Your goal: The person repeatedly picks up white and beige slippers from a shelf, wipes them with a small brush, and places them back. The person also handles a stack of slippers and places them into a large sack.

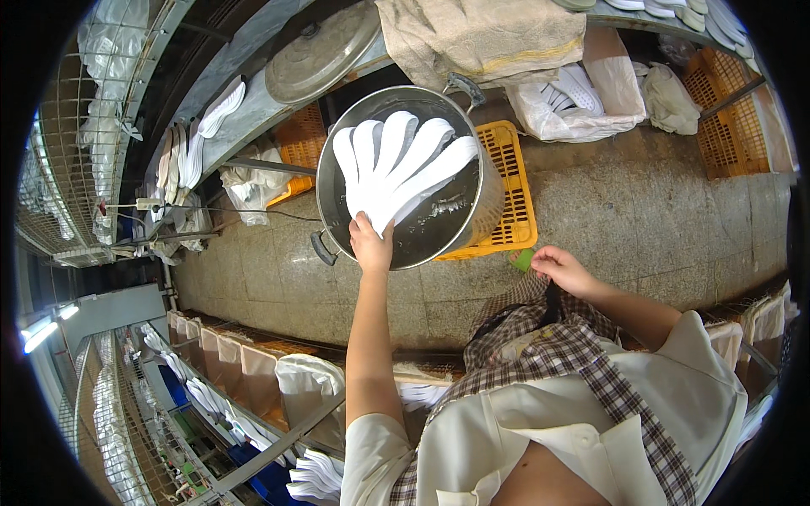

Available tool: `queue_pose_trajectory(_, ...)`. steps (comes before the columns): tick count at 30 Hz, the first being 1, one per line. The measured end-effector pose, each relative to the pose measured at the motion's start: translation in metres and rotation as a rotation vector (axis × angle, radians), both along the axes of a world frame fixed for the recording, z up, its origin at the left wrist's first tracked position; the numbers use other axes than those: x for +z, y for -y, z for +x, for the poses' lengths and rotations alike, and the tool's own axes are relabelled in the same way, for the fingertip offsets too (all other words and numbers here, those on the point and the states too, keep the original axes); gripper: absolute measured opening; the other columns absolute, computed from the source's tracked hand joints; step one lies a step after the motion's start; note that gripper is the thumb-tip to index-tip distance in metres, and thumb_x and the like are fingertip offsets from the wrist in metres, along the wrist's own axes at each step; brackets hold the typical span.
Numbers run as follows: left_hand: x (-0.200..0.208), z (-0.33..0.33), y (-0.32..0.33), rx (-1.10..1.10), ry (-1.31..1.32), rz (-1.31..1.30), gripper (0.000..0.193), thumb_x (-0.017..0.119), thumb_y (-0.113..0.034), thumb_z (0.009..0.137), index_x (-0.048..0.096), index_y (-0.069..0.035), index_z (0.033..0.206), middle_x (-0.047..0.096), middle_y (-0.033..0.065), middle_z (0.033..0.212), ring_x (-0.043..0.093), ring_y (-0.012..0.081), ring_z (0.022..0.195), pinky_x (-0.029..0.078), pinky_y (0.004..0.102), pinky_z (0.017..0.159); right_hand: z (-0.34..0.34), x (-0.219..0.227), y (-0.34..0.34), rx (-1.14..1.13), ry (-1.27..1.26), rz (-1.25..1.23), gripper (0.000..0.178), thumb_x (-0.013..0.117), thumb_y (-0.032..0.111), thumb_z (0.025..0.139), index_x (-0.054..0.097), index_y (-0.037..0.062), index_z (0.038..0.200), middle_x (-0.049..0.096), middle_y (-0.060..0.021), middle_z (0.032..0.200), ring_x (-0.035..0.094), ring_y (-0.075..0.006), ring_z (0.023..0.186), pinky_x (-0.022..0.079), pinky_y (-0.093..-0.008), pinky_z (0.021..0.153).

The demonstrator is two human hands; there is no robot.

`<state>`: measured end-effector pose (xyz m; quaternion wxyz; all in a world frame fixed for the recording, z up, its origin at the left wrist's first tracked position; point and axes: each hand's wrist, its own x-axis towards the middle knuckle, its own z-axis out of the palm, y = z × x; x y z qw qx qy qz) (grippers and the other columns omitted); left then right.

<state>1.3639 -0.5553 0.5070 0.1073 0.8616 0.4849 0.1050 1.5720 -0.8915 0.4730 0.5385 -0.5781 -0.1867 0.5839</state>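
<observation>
My left hand [371, 243] is closed on the narrow ends of several white shoe soles [396, 160], which spread out like a fan. They are over the mouth of a large steel pot [327, 190], and dark liquid [443, 207] shows in it around them. How far the soles dip into the liquid is hard to tell. The pot has two dark side handles and stands against a yellow plastic crate [521, 202]. My right hand [564, 271] is by my checked apron [506, 325], its fingers curled together; whether they pinch anything is hidden. A small green piece [523, 259] lies close by.
A metal bench [245, 139] at the back left carries a round lid [321, 55] and more soles [221, 110]. Beyond the pot hangs a beige cloth [481, 38], beside a lined box of white soles [578, 93]. An orange crate [726, 110] is far right. Wire racks [63, 185] stand left.
</observation>
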Motion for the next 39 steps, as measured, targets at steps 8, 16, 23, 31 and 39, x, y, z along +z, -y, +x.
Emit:
queue_pose_trajectory(8, -0.006, 0.001, -0.006, 0.012, 0.000, 0.002, 0.064, 0.074, -0.029, 0.076, 0.036, -0.004, 0.120, 0.047, 0.0289, 0.116, 0.054, 0.0462, 0.097, 0.046, 0.0492, 0.082, 0.008, -0.004, 0.000, -0.032, -0.041, -0.034, 0.020, 0.059, 0.017, 0.091, 0.057, -0.0004, 0.101, 0.061, -0.0048, 0.094, 0.055, -0.0106, 0.080, 0.046, -0.0253, 0.074)
queue_pose_trajectory(16, -0.013, -0.002, -0.009, 0.004, 0.025, -0.033, 0.065, 0.075, -0.026, 0.075, 0.035, -0.004, 0.120, 0.043, 0.0290, 0.120, 0.053, 0.0484, 0.099, 0.046, 0.0494, 0.083, 0.003, -0.012, 0.001, -0.034, -0.036, -0.008, 0.020, 0.062, 0.020, 0.089, 0.059, 0.0016, 0.098, 0.061, -0.0020, 0.087, 0.055, -0.0094, 0.076, 0.046, -0.0236, 0.071)
queue_pose_trajectory(23, -0.013, 0.004, -0.007, 0.000, 0.007, 0.032, 0.063, 0.078, -0.018, 0.071, 0.036, -0.005, 0.116, 0.042, 0.0289, 0.119, 0.052, 0.0485, 0.099, 0.046, 0.0491, 0.084, 0.004, -0.011, 0.002, -0.041, -0.002, 0.011, 0.020, 0.061, 0.020, 0.090, 0.059, 0.0021, 0.098, 0.060, -0.0014, 0.084, 0.054, -0.0089, 0.075, 0.045, -0.0238, 0.069)
queue_pose_trajectory(31, 0.008, 0.001, -0.016, -0.057, 0.085, 0.027, 0.065, 0.078, -0.018, 0.070, 0.039, -0.006, 0.120, 0.043, 0.0291, 0.120, 0.049, 0.0458, 0.104, 0.043, 0.0469, 0.088, 0.005, -0.007, 0.009, -0.057, -0.047, -0.020, 0.018, 0.060, 0.017, 0.090, 0.058, 0.0009, 0.098, 0.059, -0.0022, 0.086, 0.054, -0.0100, 0.077, 0.045, -0.0245, 0.072)
queue_pose_trajectory(39, 0.072, -0.013, -0.062, -0.093, 0.286, -0.110, 0.054, 0.074, -0.030, 0.075, 0.052, -0.005, 0.118, 0.056, 0.0242, 0.112, 0.053, 0.0390, 0.105, 0.042, 0.0441, 0.090, 0.010, -0.006, -0.005, 0.026, -0.044, -0.067, 0.017, 0.059, 0.016, 0.091, 0.057, 0.0007, 0.098, 0.059, -0.0026, 0.088, 0.054, -0.0099, 0.079, 0.045, -0.0247, 0.072)
